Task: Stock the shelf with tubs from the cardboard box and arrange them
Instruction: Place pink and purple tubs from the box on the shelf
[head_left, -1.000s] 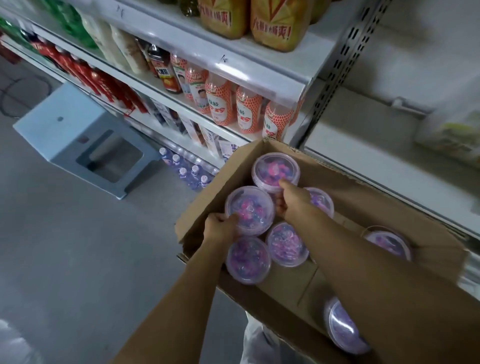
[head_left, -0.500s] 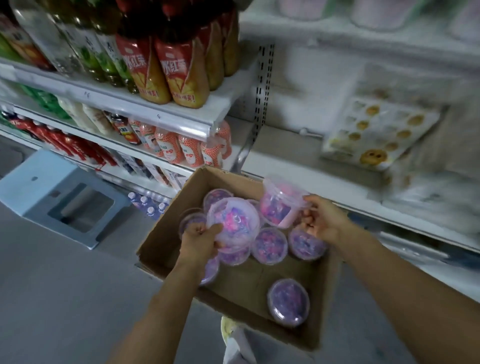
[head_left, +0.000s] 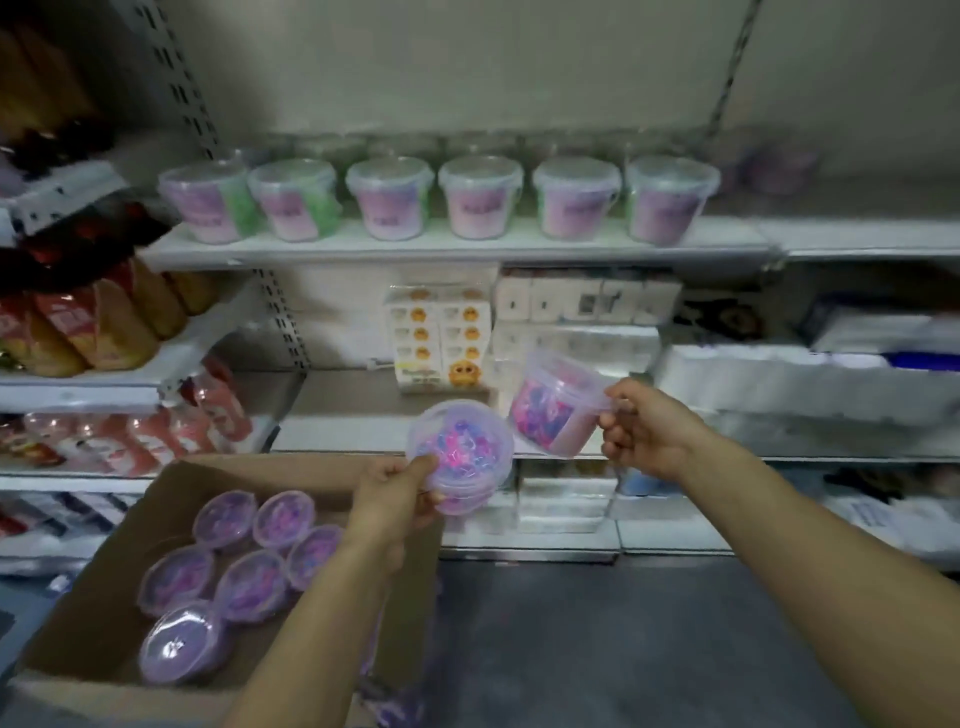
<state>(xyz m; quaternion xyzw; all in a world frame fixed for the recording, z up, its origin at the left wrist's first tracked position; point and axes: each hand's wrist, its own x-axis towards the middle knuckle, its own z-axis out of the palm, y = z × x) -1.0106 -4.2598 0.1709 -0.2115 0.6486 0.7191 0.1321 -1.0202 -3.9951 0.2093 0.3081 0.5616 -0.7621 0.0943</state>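
Observation:
My left hand (head_left: 390, 493) grips a clear tub of pink and purple beads (head_left: 461, 457), its lid tipped toward me. In my right hand (head_left: 647, 428) is a second tub (head_left: 553, 405), held by its side handle and leaning left. Both tubs hang in front of the shelves, above the floor. The open cardboard box (head_left: 83, 642) sits at the lower left with several lidded tubs (head_left: 249, 584) inside. A row of similar tubs (head_left: 480, 197) stands on the upper shelf (head_left: 457, 244).
Bottled drinks and snack bags (head_left: 98, 322) fill the shelves on the left. White and yellow tissue packs (head_left: 441, 332) and wrapped packages (head_left: 810, 374) sit on the middle shelf. Grey floor (head_left: 623, 649) lies below. The upper shelf's right end (head_left: 857, 228) is bare.
Both hands have lifted their tubs out of the box and carried them up and right toward the shelves. My view has swung up from the box to the shelving.

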